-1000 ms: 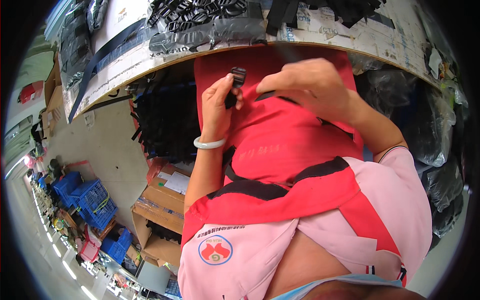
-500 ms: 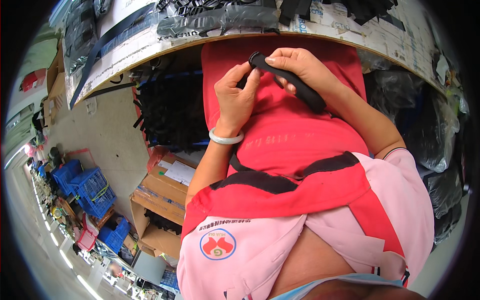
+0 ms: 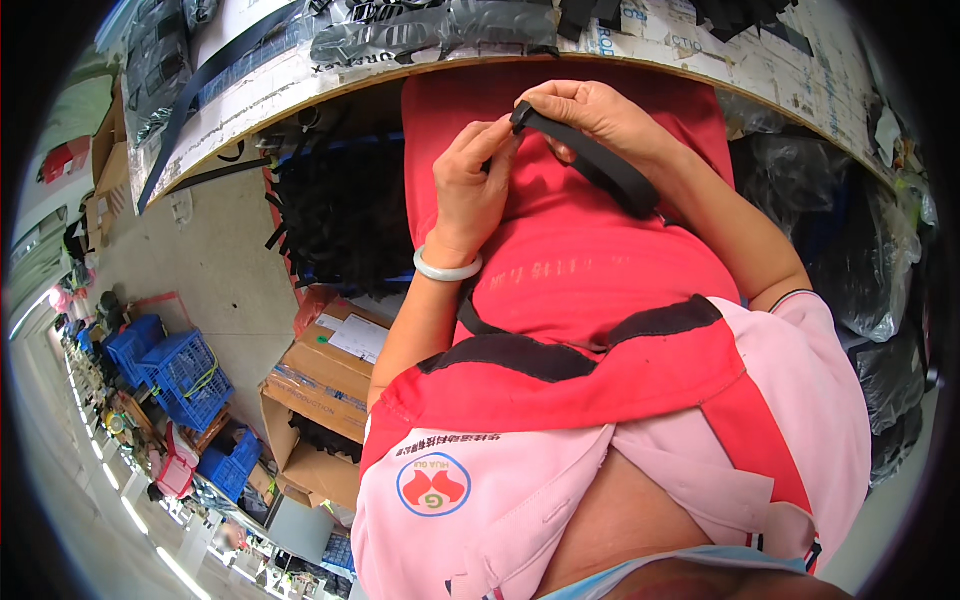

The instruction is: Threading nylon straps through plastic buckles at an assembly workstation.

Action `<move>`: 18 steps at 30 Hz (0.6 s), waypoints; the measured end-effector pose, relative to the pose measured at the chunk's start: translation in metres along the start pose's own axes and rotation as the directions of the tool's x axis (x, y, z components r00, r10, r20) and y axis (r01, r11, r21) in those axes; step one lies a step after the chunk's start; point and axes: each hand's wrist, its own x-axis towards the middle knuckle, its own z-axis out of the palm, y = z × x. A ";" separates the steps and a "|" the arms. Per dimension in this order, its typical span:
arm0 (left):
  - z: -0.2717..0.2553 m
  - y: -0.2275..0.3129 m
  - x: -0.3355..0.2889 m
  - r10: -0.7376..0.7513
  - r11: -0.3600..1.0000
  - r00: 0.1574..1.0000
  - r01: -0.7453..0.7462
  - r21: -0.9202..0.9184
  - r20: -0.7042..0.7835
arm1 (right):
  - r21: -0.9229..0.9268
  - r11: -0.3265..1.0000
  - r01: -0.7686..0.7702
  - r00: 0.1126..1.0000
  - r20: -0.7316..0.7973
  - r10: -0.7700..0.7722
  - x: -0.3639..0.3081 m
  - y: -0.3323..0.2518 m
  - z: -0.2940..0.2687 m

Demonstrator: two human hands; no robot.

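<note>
Head: hands (image 3: 472,185) grip strap (image 3: 608,174), carton (image 3: 322,392) holds black pieces (image 3: 325,437)

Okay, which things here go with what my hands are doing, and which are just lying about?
In the job:
black strap, in left hand and right hand
bagged black plastic pieces, perhaps

Apparently just lying about:
cardboard box
blue basket
clear plastic bag at right
</note>
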 end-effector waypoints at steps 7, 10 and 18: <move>0.000 0.004 0.001 0.021 0.998 1.000 -0.022 0.066 0.011 | -0.141 0.989 0.045 0.999 0.016 -0.043 -0.020 -0.012 0.007; 0.001 0.002 -0.001 -0.002 1.000 1.000 0.002 -0.003 0.001 | -0.282 0.959 0.037 0.999 0.027 -0.030 -0.030 -0.012 -0.002; 0.001 0.008 0.002 -0.448 0.713 0.880 0.458 -0.530 0.158 | 0.026 0.999 0.023 0.998 -0.054 -0.021 -0.016 0.006 -0.007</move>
